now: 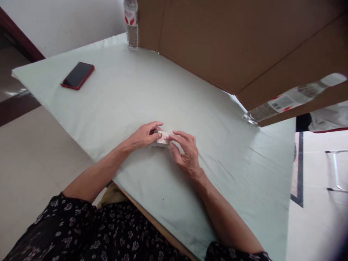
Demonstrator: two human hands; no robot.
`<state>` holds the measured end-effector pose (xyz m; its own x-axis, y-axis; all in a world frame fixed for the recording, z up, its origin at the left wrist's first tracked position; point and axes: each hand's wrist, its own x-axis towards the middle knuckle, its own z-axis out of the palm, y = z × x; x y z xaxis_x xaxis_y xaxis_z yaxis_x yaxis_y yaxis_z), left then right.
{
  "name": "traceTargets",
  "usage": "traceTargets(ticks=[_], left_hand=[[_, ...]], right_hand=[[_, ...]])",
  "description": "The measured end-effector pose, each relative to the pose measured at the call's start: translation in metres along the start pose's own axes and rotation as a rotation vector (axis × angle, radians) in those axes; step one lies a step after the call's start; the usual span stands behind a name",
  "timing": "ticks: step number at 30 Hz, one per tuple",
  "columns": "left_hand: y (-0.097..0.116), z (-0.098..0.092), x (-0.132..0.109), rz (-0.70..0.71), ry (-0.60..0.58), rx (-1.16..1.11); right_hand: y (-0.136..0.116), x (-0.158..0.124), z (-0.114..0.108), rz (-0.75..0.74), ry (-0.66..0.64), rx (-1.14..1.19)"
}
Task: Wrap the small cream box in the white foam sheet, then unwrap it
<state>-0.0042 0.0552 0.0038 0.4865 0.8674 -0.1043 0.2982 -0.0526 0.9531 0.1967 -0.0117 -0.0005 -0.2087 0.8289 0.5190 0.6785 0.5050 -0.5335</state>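
Observation:
A small white box with reddish print (164,137) is between my hands, just above the pale green tablecloth or touching it; I cannot tell which. My left hand (145,136) grips its left end, thumb across the top. Something dark, too small to name, shows under those fingers. At the right end, my right hand (186,150) is closed loosely on the box, with fingertips on its upper face and the thumb by its near corner. Part of the box is hidden by the fingers.
A phone in a red case (78,75) lies at the far left of the table (122,87). Brown cardboard panels (201,40) stand along the back. One clear water bottle (132,27) is at their left end, another bottle (288,99) at the right.

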Motion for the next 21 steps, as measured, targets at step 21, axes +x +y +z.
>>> traceTargets(ticks=[21], left_hand=[[0.001,-0.009,0.0,-0.025,0.364,-0.002]], right_hand=[[0.04,-0.003,0.002,0.304,0.078,0.28]])
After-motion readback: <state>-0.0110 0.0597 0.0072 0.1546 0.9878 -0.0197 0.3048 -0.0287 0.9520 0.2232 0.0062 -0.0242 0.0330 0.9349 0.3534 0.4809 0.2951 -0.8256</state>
